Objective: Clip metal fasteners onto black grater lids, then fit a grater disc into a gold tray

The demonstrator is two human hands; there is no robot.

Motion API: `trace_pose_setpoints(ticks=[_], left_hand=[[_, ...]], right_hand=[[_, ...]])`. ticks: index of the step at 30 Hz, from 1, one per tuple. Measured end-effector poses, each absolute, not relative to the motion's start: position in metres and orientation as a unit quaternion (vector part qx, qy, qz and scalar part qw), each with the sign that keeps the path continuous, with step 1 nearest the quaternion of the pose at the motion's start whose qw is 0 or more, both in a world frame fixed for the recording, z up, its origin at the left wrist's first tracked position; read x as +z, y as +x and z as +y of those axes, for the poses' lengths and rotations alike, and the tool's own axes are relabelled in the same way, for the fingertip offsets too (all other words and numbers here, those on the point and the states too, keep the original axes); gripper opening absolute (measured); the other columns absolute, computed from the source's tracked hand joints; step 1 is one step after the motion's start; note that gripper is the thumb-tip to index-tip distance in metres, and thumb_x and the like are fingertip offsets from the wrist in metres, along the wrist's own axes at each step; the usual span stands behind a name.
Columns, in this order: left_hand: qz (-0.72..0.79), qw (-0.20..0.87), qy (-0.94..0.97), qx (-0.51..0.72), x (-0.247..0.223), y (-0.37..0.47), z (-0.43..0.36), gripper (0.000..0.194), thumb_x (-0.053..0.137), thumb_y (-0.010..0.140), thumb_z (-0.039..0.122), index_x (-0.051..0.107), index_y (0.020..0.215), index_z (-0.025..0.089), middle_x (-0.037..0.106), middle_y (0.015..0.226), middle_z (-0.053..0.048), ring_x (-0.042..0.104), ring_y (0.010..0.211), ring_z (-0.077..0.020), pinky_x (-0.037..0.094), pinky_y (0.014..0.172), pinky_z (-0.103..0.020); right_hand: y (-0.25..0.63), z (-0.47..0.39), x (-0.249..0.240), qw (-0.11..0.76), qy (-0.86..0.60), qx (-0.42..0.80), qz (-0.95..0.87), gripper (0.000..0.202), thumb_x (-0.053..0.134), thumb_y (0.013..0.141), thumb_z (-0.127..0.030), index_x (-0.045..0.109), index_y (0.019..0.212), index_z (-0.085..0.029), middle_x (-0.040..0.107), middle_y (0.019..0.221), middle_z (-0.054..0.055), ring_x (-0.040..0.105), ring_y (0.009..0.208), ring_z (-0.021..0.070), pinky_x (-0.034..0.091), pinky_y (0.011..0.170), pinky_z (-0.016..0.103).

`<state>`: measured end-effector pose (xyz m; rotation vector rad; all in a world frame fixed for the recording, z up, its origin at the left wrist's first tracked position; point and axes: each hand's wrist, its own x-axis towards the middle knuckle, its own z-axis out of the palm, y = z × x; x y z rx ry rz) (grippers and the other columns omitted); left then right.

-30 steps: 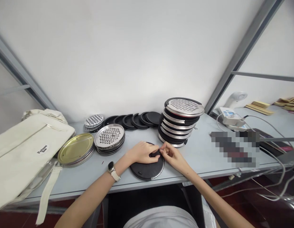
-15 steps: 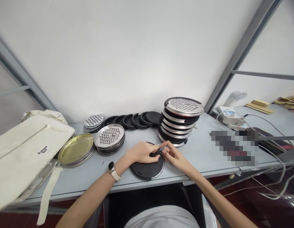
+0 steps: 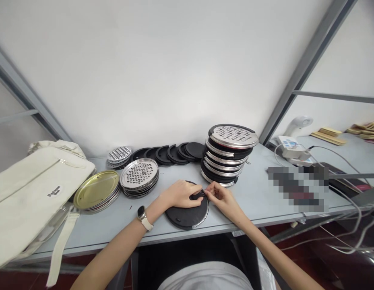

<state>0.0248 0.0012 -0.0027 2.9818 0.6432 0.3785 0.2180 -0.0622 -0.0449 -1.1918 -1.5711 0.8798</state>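
A black round disc (image 3: 189, 217) with a shiny metal rim lies flat on the table in front of me. My left hand (image 3: 184, 194) rests on its upper part, thumb and fingers curled in a grip near the far right edge. At that same edge my right hand (image 3: 220, 199) pinches a small thin metal wire loop (image 3: 202, 192), close to the left fingertips. Part of the loop is covered by the fingers, so how it joins the disc cannot be made out.
A tall stack of round grater discs with black rims (image 3: 233, 137) stands behind my right hand. To the left are stacked metal grater plates (image 3: 141, 173), gold-coloured lids (image 3: 98, 189) and a cream backpack (image 3: 54, 173). Black discs (image 3: 162, 155) line the wall; cables (image 3: 360, 213) hang right.
My right hand has shifted slightly left, and its raised fingers have closed down onto the wire loop. My left hand and the disc stay almost where they were.
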Motion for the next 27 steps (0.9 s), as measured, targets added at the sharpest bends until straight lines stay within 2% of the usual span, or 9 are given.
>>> trace_pose_setpoints(ticks=[6, 10, 27], left_hand=[[0.209, 0.028, 0.970, 0.120, -0.0030, 0.0244, 0.0018, 0.019, 0.052, 0.087, 0.036, 0.050, 0.077, 0.020, 0.059, 0.064, 0.003, 0.052, 0.055, -0.0124, 0.027, 0.053, -0.026], [0.214, 0.023, 0.969, 0.117, -0.0031, 0.0246, 0.0014, 0.017, 0.051, 0.087, 0.035, 0.052, 0.080, 0.020, 0.059, 0.063, 0.002, 0.052, 0.055, -0.0127, 0.027, 0.053, -0.026], [0.209, 0.026, 0.970, 0.123, -0.0028, 0.0245, 0.0014, 0.018, 0.052, 0.086, 0.035, 0.050, 0.078, 0.019, 0.059, 0.064, 0.003, 0.052, 0.055, -0.0117, 0.027, 0.053, -0.026]], right_hand=[[0.2192, -0.0618, -0.0483, 0.465, -0.485, 0.350, -0.653, 0.016, 0.057, 0.089, -0.035, 0.058, 0.090, -0.019, 0.055, 0.073, 0.000, 0.051, 0.069, 0.0144, 0.041, 0.065, 0.027], [0.2209, -0.0618, -0.0468, 0.447, -0.474, 0.363, -0.666, 0.019, 0.054, 0.090, -0.034, 0.061, 0.100, -0.019, 0.053, 0.069, -0.001, 0.049, 0.066, 0.0142, 0.040, 0.063, 0.026], [0.2201, -0.0627, -0.0433, 0.451, -0.436, 0.401, -0.667, 0.018, 0.051, 0.092, -0.036, 0.055, 0.096, -0.019, 0.054, 0.078, 0.001, 0.050, 0.072, 0.0148, 0.041, 0.067, 0.027]])
